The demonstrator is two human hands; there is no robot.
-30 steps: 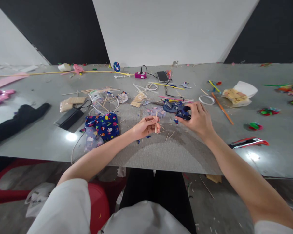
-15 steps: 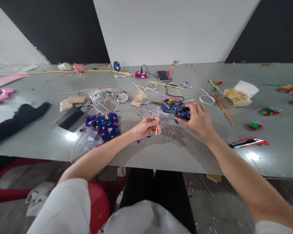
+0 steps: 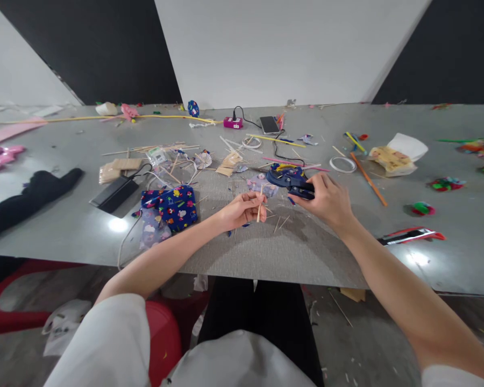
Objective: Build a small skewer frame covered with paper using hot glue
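Note:
Between the thumb and fingers of my left hand (image 3: 244, 208) stands a thin wooden stick (image 3: 260, 207), nearly upright. My right hand (image 3: 329, 198) is wrapped round the handles of dark blue pruning shears (image 3: 286, 181), their head pointing left, a short way from the stick and apart from it. Under the shears lie scraps of patterned cloth (image 3: 262, 185). Several short cut sticks (image 3: 281, 222) are scattered on the grey table just below. Left of my left hand is a folded piece of dark blue printed cloth (image 3: 179, 207).
Near the right front edge lies a red-and-black utility knife (image 3: 411, 235). An orange stick (image 3: 368, 178) and a white ring (image 3: 342, 164) are beyond my right hand. A black adapter box (image 3: 115, 193) sits at left. At the back are a phone (image 3: 269, 125) and a purple power socket (image 3: 233, 123).
The shears have turned slightly in my right hand, and their handles look closer together. My left hand and the stick have hardly moved.

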